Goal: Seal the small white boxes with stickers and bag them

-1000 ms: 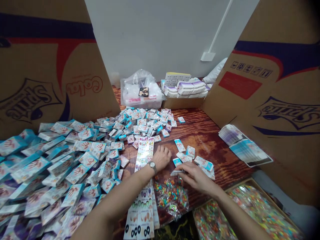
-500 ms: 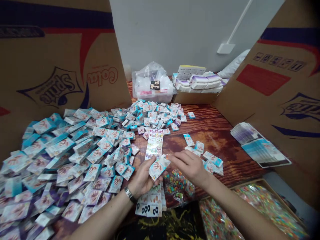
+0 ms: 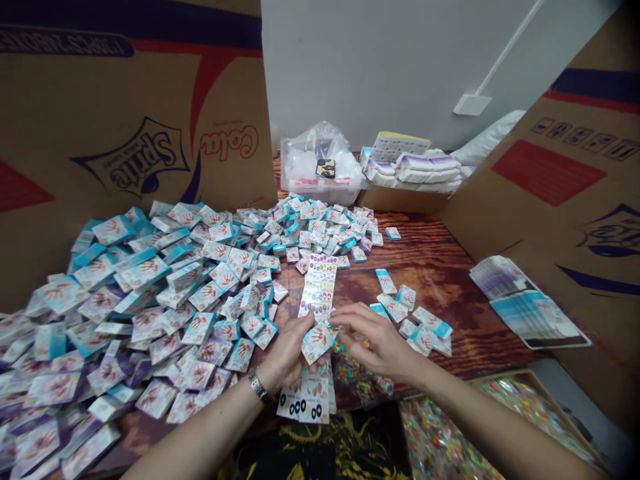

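— What's in the grip?
— The left hand (image 3: 286,357) is closed on a small box (image 3: 317,341), tilted, its printed face up. The right hand (image 3: 377,337) has its fingers bent at the box's upper right end; I can't tell if they pinch it.
— Where is that on the desk (image 3: 435,250)?
— Above the middle of the near edge, over the sticker sheets (image 3: 320,283), which run from beyond the hands to that edge.
— And beside them?
— A bag of coloured pieces (image 3: 354,375), partly under the right hand. Past that hand, a loose group of boxes (image 3: 423,323) lies on the desk.
— To the left?
— A big heap of boxes (image 3: 180,300), filling the near left corner and running to the far side.
— Farther out?
— A clear tub (image 3: 325,193) and a carton of packs (image 3: 405,200) at the far edge, and fanned cards (image 3: 537,313) by the right edge.
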Tool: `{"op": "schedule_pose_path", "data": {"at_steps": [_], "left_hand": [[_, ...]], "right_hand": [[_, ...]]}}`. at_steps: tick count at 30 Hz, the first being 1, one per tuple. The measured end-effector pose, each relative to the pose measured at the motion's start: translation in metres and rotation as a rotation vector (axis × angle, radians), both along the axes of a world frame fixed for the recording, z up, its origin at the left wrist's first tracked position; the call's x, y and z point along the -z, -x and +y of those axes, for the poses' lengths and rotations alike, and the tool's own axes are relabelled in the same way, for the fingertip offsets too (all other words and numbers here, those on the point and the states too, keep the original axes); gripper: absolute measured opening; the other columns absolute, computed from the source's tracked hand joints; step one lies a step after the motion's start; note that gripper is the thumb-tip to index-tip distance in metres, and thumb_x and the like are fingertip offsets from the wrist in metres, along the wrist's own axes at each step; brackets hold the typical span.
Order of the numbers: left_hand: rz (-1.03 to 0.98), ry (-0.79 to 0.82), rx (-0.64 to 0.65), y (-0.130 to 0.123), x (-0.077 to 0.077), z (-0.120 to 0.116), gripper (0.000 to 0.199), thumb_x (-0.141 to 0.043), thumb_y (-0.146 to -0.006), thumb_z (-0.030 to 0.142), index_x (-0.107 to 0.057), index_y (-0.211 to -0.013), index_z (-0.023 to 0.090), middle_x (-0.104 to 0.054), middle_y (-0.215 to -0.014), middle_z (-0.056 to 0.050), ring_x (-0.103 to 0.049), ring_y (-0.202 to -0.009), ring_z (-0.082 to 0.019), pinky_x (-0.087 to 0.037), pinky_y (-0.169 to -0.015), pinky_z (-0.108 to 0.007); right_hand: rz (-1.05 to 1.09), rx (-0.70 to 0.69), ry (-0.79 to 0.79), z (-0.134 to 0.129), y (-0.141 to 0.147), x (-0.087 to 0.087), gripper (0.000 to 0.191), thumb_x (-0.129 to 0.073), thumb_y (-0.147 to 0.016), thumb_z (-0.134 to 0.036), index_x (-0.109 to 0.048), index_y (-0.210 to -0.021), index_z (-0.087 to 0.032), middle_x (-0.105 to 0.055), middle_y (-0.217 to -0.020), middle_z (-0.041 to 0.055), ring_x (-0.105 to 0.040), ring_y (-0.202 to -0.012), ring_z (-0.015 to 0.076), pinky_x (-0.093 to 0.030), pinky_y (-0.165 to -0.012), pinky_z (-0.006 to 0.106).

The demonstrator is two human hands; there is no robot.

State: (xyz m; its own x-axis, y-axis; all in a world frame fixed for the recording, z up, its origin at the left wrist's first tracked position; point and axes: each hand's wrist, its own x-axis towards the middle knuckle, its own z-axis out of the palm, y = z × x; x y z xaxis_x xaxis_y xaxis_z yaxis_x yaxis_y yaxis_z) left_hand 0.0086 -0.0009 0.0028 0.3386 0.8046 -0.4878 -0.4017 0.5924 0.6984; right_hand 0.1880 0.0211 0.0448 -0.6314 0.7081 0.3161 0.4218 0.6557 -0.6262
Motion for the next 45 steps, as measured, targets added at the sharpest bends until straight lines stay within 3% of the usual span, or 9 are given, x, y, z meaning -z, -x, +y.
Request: {"op": "schedule_pose_path", "data": {"at_steps": [5,8,10,14,22,27,31,41,45], "left_hand": [[0.122,-0.091,0.020,-0.001,-0.005,-0.001,0.042,-0.044,-0.086,0.055,-0.057,-0.094,0.016,-0.060,-0.065,-0.001,-0.056,-0.046,-0.013,-0.043,-0.039,-0.023],[0.479,-0.451,0.076,0.007,-0.006,-0.005,0.041,-0.036,-0.091,0.052,-0.058,-0.100,0.018,-0.065,-0.087,-0.006,-0.063,-0.079,-0.020,-0.053,-0.070,-0.035],[0.796,-0.762,0.116,0.013,-0.004,-0.011,0.039,-0.045,-0.089,0.047,-0.054,-0.115,0.018,-0.061,-0.111,-0.010,-0.056,-0.106,-0.025,-0.045,-0.092,-0.043],[1.198,-1.142,0.150,0.015,0.008,-0.020,0.054,-0.050,-0.088,0.031,-0.034,-0.136,0.015,-0.051,-0.126,-0.017,-0.046,-0.119,-0.029,-0.041,-0.097,-0.048],[1.170,-1.205,0.142,0.008,0.018,-0.017,0.057,-0.043,-0.087,0.013,-0.023,-0.140,0.015,-0.052,-0.125,-0.015,-0.050,-0.117,-0.024,-0.045,-0.096,-0.042],[1.156,-1.200,0.091,0.013,0.018,-0.015,0.055,-0.043,-0.088,0.016,-0.025,-0.140,0.014,-0.052,-0.127,-0.016,-0.050,-0.118,-0.023,-0.045,-0.097,-0.041],[1.112,-1.207,0.088,0.014,0.011,-0.015,0.055,-0.046,-0.088,0.016,-0.026,-0.139,0.016,-0.050,-0.131,-0.015,-0.048,-0.121,-0.022,-0.044,-0.098,-0.039],[1.102,-1.286,0.114,0.016,0.010,-0.019,0.042,-0.046,-0.085,0.010,-0.040,-0.127,0.017,-0.052,-0.123,-0.014,-0.050,-0.116,-0.022,-0.046,-0.095,-0.038],[1.168,-1.287,0.151,0.014,0.013,-0.020,0.042,-0.044,-0.084,0.009,-0.040,-0.126,0.013,-0.053,-0.123,-0.016,-0.050,-0.118,-0.024,-0.046,-0.097,-0.040]], "right_hand": [[0.185,0.321,0.296,-0.008,0.016,0.018,0.012,-0.052,-0.088,-0.023,-0.058,-0.097,-0.020,-0.063,-0.085,0.0032,-0.059,-0.075,0.0158,-0.049,-0.067,0.028],[0.222,0.406,0.302,-0.008,0.019,0.030,0.010,-0.054,-0.085,-0.024,-0.058,-0.094,-0.020,-0.062,-0.085,0.0037,-0.058,-0.075,0.0164,-0.049,-0.065,0.027],[0.239,0.448,0.306,-0.007,0.021,0.034,0.009,-0.054,-0.085,-0.025,-0.058,-0.091,-0.020,-0.061,-0.085,0.0041,-0.058,-0.074,0.0164,-0.049,-0.064,0.027],[0.281,0.496,0.326,-0.007,0.025,0.040,0.008,-0.056,-0.085,-0.026,-0.056,-0.091,-0.020,-0.060,-0.086,0.0039,-0.057,-0.072,0.0156,-0.049,-0.064,0.027],[0.228,0.414,0.263,-0.023,0.028,0.041,0.005,-0.048,-0.090,-0.022,-0.053,-0.093,-0.022,-0.060,-0.084,0.0022,-0.058,-0.074,0.0155,-0.048,-0.067,0.028],[0.069,0.269,0.067,-0.022,0.015,0.024,0.015,-0.045,-0.091,-0.018,-0.054,-0.102,-0.022,-0.059,-0.093,0.0068,-0.054,-0.094,0.0210,-0.047,-0.081,0.035],[0.009,0.202,0.097,-0.015,0.006,0.016,0.016,-0.045,-0.091,-0.019,-0.055,-0.104,-0.023,-0.057,-0.103,0.0074,-0.045,-0.113,0.0230,-0.043,-0.093,0.039],[0.203,0.385,0.282,-0.018,0.021,0.031,0.027,-0.056,-0.086,-0.025,-0.051,-0.112,-0.021,-0.057,-0.104,0.0066,-0.057,-0.094,0.0195,-0.048,-0.081,0.033],[0.268,0.397,0.361,-0.024,0.024,0.033,0.015,-0.055,-0.088,-0.026,-0.059,-0.101,-0.022,-0.063,-0.092,0.0027,-0.059,-0.083,0.0168,-0.048,-0.076,0.030]]}}
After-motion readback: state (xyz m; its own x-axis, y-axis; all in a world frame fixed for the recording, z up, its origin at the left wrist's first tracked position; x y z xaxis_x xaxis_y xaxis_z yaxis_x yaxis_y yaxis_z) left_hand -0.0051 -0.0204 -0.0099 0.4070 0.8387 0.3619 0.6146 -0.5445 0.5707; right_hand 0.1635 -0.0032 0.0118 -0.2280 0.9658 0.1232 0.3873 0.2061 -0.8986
